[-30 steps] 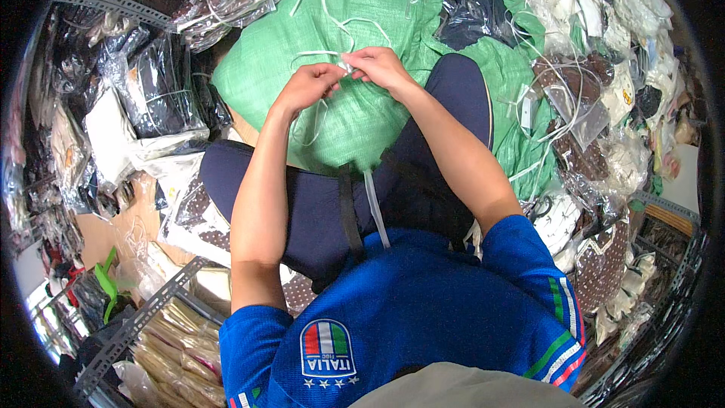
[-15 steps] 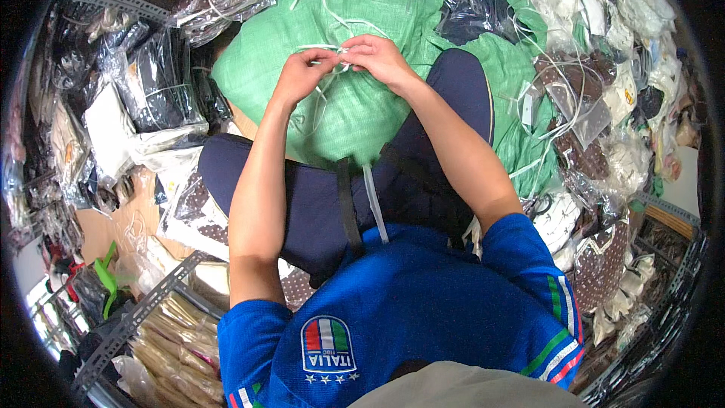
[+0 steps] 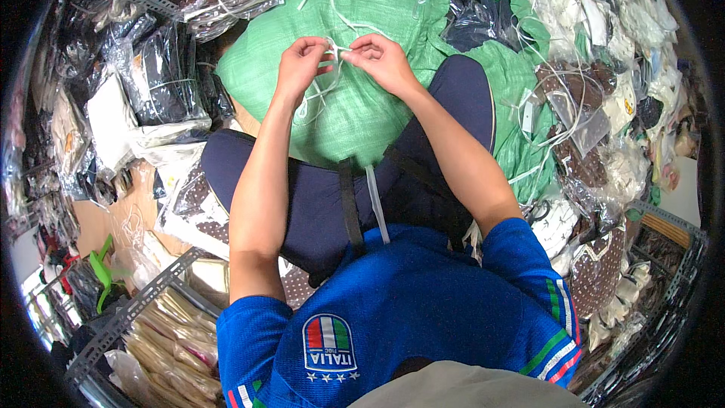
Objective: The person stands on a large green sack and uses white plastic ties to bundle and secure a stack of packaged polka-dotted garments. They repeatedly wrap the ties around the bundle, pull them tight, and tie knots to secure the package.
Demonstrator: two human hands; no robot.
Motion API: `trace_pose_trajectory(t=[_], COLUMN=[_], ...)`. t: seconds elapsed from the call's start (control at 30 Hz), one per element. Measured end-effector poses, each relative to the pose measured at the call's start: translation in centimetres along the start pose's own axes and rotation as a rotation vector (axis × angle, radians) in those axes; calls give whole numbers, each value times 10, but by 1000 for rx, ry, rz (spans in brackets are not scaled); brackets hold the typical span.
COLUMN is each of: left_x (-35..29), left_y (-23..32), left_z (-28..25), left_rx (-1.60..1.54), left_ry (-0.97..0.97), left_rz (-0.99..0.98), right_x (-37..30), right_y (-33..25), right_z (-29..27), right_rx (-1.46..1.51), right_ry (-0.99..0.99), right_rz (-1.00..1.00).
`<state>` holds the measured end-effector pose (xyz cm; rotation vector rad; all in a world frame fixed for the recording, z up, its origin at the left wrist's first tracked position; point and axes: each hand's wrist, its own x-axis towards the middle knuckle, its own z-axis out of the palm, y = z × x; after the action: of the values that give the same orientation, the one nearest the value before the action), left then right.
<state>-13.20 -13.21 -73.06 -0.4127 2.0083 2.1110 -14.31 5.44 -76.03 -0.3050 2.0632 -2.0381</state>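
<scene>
A large, full green woven sack (image 3: 279, 23) lies in front of me, against my knees. Above its surface my left hand (image 3: 303, 64) and my right hand (image 3: 377, 64) pinch a thin white cord (image 3: 337, 57) from its two sides, a short gap between them. The cord has a loop between my fingers, and loose ends hang down over the sack. More of the same cord runs up across the sack toward its far edge. At the far right the sack's mouth gapes, with dark plastic-wrapped goods (image 3: 483, 19) inside.
Heaps of bagged clothing (image 3: 604, 68) crowd the right side. On the left, dark wrapped packs (image 3: 162, 79) are stacked beside white ones. Perforated metal shelf rails (image 3: 140, 310) stand at the lower left and upper left. A green hanger-like piece (image 3: 102, 272) and wooden floor (image 3: 124, 211) show at left.
My hands have drawn apart, the left one outward to the left, with the cord now stretched and looped between them. The view has shifted slightly.
</scene>
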Motion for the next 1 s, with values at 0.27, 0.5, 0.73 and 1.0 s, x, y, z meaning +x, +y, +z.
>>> trace_pose_trajectory(t=[0.27, 0.5, 0.73, 1.0], left_x=[-6, 1, -32, -129], left_y=[-3, -3, -19, 23], left_z=[12, 0, -52, -62], left_rx=[-77, -507, 697, 434], left_ry=[-69, 121, 116, 112], left_rz=[-22, -130, 284, 55], right_x=[-7, -14, -58, -214], right_y=[-6, -26, -114, -271], right_z=[5, 11, -45, -79], right_rx=[-73, 265, -315, -818], right_ry=[91, 299, 311, 304], right_rz=[-18, -118, 17, 260])
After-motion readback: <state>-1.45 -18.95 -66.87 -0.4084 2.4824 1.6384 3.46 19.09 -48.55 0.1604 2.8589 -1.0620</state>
